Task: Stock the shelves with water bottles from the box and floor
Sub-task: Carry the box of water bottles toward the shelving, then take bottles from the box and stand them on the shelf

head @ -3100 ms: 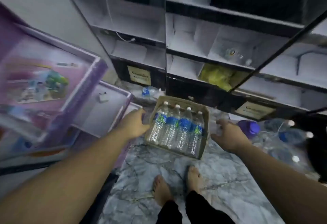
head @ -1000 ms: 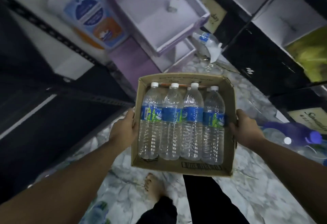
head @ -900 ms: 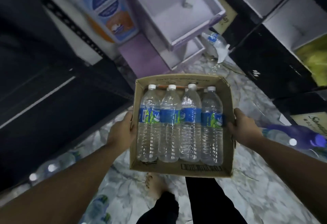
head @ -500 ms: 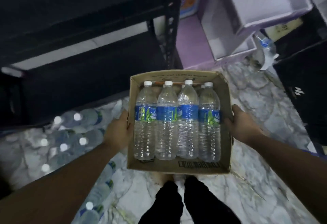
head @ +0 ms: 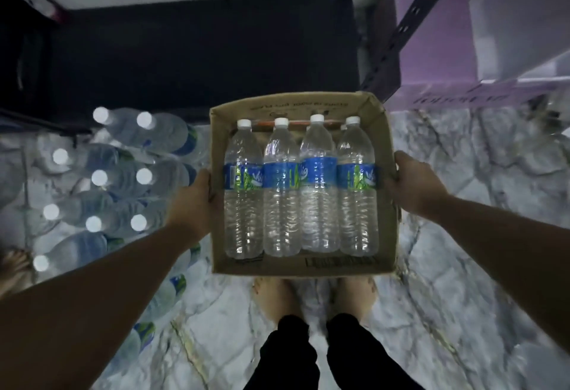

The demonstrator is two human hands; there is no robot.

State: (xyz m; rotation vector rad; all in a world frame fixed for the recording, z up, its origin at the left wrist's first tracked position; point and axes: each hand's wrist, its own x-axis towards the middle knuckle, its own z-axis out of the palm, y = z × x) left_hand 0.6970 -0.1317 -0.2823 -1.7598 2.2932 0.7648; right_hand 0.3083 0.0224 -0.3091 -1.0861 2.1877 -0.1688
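Bare feet (head: 314, 295) are planted on the marble floor (head: 462, 281). Above them the cardboard box (head: 374, 266) is held level, gripped by its side walls, left hand (head: 192, 201) and right hand (head: 413, 184) curled round the edges. Four water bottles (head: 300, 192) are laid flat inside. More bottles (head: 101, 180) are seen standing at left, dark shelving (head: 200, 56) beyond.

A: The open brown box (head: 303, 266) is plain matt cardboard, creased at its corners. The four bottles lying in it (head: 300, 192) are clear ribbed plastic, glossy, with white plastic caps and shiny blue-green film labels.

B: And the floor?

A: The grey-white veined floor (head: 462, 281) looks like polished marble tile. The dark perforated upright (head: 410, 19) looks like painted metal, fairly matt. The bottles standing on the floor (head: 117, 180) are the same glossy plastic.
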